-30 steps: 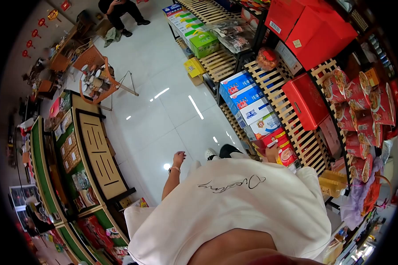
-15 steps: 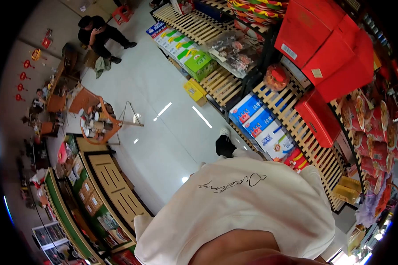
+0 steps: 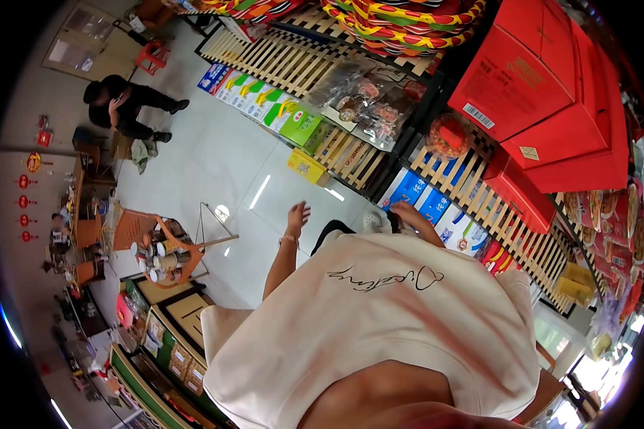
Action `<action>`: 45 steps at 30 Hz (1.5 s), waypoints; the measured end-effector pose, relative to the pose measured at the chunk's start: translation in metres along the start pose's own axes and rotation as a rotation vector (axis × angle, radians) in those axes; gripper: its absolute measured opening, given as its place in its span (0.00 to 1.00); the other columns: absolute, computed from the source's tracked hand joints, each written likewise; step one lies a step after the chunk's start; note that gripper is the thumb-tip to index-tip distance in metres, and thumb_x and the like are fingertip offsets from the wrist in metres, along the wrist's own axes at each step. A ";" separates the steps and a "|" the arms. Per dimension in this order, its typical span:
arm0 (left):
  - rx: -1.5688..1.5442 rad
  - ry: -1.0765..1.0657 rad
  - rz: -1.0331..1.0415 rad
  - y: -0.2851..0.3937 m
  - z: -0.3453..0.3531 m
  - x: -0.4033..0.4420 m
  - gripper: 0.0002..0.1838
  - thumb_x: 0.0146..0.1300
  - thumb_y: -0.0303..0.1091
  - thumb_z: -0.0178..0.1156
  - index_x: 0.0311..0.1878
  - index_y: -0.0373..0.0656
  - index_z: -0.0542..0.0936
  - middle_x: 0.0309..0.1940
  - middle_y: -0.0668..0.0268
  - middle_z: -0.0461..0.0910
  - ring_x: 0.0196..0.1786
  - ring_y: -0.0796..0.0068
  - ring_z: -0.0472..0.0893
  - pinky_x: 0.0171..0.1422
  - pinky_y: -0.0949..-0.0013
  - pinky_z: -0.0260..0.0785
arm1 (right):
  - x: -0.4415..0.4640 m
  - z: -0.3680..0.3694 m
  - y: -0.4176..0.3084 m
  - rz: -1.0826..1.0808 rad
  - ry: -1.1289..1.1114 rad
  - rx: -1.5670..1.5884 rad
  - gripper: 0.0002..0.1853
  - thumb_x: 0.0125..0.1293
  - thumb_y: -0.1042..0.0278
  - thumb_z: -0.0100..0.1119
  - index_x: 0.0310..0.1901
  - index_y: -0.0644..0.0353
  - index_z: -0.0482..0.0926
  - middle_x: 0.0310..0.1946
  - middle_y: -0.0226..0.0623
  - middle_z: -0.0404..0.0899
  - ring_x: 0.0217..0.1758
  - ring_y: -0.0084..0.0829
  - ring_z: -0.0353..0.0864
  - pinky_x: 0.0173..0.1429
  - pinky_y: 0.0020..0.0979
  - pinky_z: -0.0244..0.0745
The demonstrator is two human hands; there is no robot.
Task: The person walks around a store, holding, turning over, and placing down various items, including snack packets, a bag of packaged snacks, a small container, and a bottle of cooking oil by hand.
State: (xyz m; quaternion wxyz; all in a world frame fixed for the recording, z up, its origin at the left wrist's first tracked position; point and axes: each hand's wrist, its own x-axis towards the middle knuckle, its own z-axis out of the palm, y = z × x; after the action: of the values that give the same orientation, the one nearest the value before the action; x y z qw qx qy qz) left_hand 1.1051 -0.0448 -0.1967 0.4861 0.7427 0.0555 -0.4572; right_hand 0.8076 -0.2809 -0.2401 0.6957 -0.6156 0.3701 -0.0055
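Observation:
My left hand (image 3: 298, 219) hangs over the floor in front of my cream shirt (image 3: 379, 307), its fingers loosely bent and apart, with nothing in it. A band shows at its wrist. My right hand (image 3: 406, 214) is lower right of a white shoe (image 3: 371, 221), beside blue and white cartons (image 3: 431, 206) under the slatted rack. Something dark shows next to its fingers; whether the hand holds it I cannot tell.
A slatted wooden rack (image 3: 472, 189) runs along the right, with red boxes (image 3: 526, 79) and a round lidded jar (image 3: 449, 136). Left stand a wicker chair (image 3: 139, 220) bearing several jars and a shelf unit (image 3: 139, 379). A person in black (image 3: 125, 107) sits at the back left.
Both of my hands have come into view in front of the shirt. My view has shifted, so the chair and the seated person appear further left and the shelf unit lower.

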 end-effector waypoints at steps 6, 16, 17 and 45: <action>-0.252 -0.285 0.036 0.127 0.042 0.086 0.38 0.51 0.66 0.47 0.57 0.44 0.63 0.51 0.64 0.70 0.41 0.77 0.68 0.35 0.76 0.58 | 0.009 0.006 -0.089 0.177 0.061 0.030 0.18 0.58 0.59 0.51 0.47 0.62 0.71 0.37 0.37 0.76 0.43 0.24 0.73 0.44 0.22 0.67; -0.202 -0.608 -0.246 0.265 0.072 0.188 0.11 0.55 0.45 0.58 0.27 0.51 0.71 0.18 0.76 0.69 0.20 0.84 0.67 0.21 0.83 0.55 | 0.080 0.077 -0.223 0.095 0.112 0.587 0.22 0.60 0.51 0.48 0.51 0.56 0.68 0.43 0.33 0.73 0.44 0.26 0.72 0.49 0.26 0.67; -0.211 -0.618 -0.259 0.272 0.072 0.187 0.11 0.55 0.45 0.59 0.27 0.51 0.70 0.18 0.76 0.69 0.20 0.84 0.67 0.21 0.82 0.56 | 0.092 0.083 -0.237 0.100 0.127 0.623 0.23 0.59 0.50 0.49 0.51 0.56 0.68 0.42 0.34 0.73 0.44 0.26 0.72 0.49 0.27 0.67; 0.375 -1.510 0.416 0.254 0.077 -0.090 0.10 0.54 0.24 0.54 0.40 0.34 0.73 0.35 0.65 0.75 0.35 0.81 0.71 0.36 0.81 0.62 | -0.061 0.186 -0.271 -0.971 0.781 1.894 0.24 0.54 0.62 0.55 0.52 0.62 0.66 0.47 0.43 0.72 0.50 0.38 0.71 0.58 0.40 0.62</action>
State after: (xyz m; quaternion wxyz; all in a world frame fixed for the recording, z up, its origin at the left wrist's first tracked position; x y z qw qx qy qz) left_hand 1.1392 -0.2042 0.0319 0.3348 0.2974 -0.5053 -0.7376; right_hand 0.9818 -0.1597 0.0177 0.6428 0.1240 0.1306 -0.7446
